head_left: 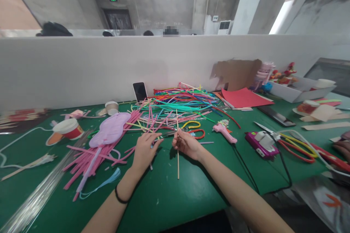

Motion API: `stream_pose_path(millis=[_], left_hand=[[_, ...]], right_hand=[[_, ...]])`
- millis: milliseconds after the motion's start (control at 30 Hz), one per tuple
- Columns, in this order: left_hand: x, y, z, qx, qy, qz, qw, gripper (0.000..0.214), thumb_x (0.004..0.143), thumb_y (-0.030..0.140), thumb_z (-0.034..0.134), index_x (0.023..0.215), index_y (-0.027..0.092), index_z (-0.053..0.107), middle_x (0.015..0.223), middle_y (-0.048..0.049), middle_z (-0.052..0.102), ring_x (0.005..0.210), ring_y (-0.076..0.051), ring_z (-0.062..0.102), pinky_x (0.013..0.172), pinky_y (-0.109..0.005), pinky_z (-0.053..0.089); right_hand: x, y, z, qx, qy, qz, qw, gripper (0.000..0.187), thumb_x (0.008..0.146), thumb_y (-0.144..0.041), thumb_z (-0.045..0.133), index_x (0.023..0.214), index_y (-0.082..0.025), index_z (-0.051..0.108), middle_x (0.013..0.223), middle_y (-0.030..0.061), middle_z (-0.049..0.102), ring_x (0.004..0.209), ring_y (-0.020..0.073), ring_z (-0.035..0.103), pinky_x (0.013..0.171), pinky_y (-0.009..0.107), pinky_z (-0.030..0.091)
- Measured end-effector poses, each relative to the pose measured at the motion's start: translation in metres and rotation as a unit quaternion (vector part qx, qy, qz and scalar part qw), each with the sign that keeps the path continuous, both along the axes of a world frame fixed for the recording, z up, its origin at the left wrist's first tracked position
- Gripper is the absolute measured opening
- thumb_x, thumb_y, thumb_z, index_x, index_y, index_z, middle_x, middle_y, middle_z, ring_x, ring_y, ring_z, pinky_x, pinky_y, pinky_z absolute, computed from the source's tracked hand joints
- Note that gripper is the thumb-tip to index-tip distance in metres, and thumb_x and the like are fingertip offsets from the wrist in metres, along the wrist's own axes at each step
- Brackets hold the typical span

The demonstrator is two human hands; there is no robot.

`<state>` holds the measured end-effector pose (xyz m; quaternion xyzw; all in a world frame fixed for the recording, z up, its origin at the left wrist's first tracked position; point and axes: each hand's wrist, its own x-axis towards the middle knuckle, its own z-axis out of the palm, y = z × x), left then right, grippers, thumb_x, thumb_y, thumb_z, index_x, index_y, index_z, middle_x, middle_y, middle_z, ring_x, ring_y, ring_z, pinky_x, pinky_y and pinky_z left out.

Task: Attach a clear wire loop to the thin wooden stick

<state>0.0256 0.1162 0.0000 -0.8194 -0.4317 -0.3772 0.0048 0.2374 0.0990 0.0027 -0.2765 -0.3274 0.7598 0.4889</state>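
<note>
A thin wooden stick (178,165) is pinched in the fingers of my right hand (188,145), roughly upright in view, its ends showing above and below the fist. My left hand (144,150), palm down, has its fingers stretched forward with thumb and index finger apart. Just beyond it lie scissors with yellow and red handles (191,125), partly hidden behind my right hand. Left of my left hand, a lilac fan-shaped piece with a wrapped handle (111,129) rests on a bundle of pink pipe cleaners (89,164). A light blue tassel (109,179) lies by its handle.
Many coloured pipe cleaners (186,102) are heaped at the back, near a phone (140,92). A pink glue gun (224,133) and a purple power strip (261,145) lie right, with trailing cords. A paper cup (69,129) stands left. A white partition (82,69) closes the back.
</note>
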Motion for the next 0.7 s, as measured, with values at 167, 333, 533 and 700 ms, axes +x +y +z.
stream_pose_path(millis=[167,333,533,700], left_hand=[[0.0000,-0.0002,0.0014,-0.006,0.008,-0.001,1.000,0.021,0.095,0.037,0.058,0.100,0.023,0.072,0.097,-0.0047,0.075,0.098,-0.025,0.064,0.086,-0.039,0.044],[-0.0020,0.0012,0.0023,-0.008,0.019,-0.004,1.000,0.021,0.095,0.037,0.057,0.098,0.023,0.073,0.096,-0.0049,0.075,0.095,-0.025,0.064,0.084,-0.040,0.044],[-0.0007,0.0009,0.0019,-0.008,0.021,-0.009,1.000,0.023,0.095,0.039,0.056,0.103,0.023,0.071,0.098,-0.0055,0.074,0.098,-0.026,0.063,0.085,-0.039,0.043],[0.0023,-0.0015,0.0014,-0.005,0.025,-0.009,1.000,0.026,0.095,0.040,0.056,0.108,0.023,0.070,0.102,-0.0059,0.073,0.101,-0.025,0.063,0.088,-0.040,0.044]], right_hand=[[0.0013,-0.0010,0.0046,-0.006,-0.014,-0.006,1.000,0.046,0.071,-0.060,0.078,0.084,-0.016,0.069,0.065,0.0003,0.069,0.054,0.0092,0.057,0.056,0.023,0.042],[0.0055,-0.0003,0.0093,0.011,0.002,-0.036,0.999,0.039,0.069,-0.049,0.084,0.087,-0.016,0.071,0.057,-0.0031,0.063,0.048,0.0074,0.052,0.051,0.021,0.037],[0.0048,0.0035,0.0025,0.006,0.028,-0.039,0.999,0.035,0.074,-0.050,0.079,0.076,-0.017,0.067,0.055,-0.0031,0.060,0.049,0.0081,0.051,0.051,0.022,0.036],[0.0031,0.0038,-0.0003,0.020,0.021,-0.042,0.999,0.039,0.074,-0.053,0.079,0.069,-0.018,0.064,0.049,-0.0043,0.055,0.047,0.0082,0.049,0.051,0.022,0.037]])
